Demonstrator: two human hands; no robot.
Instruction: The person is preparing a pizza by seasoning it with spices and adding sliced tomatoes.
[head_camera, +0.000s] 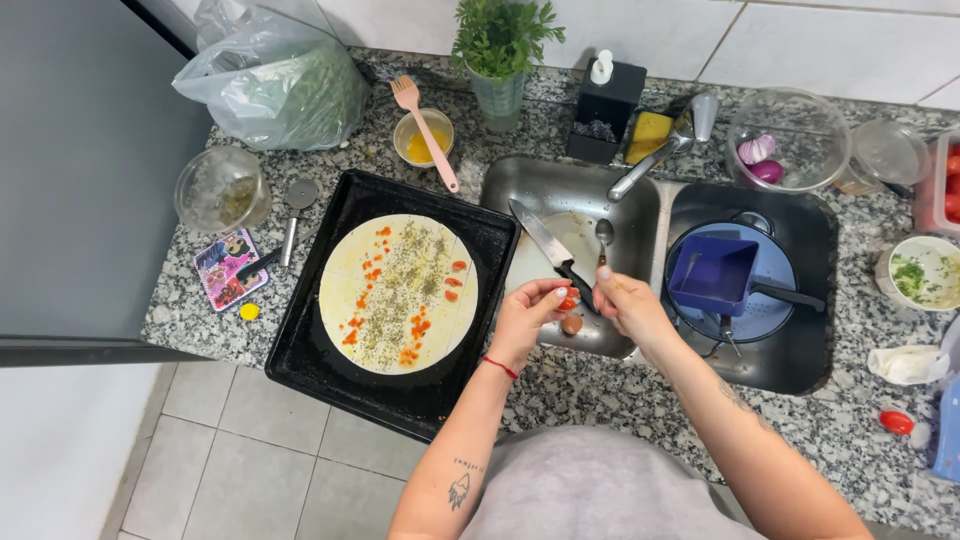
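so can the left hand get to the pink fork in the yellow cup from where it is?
Probably yes. The left hand pinches a small red piece over the sink edge; the pink fork sticks out of the cup beyond the tray. Only the flat tray lies between, but the fingers are occupied.

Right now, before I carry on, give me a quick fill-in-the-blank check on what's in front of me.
1. The left hand pinches a small ____ tomato piece in its fingertips.
2. The round flatbread lies on a black ____.
3. The knife rests on the white cutting board over the ____.
4. The pink fork leans in a small ____ by the herb pot.

Missing words: red; baking tray; sink; bowl
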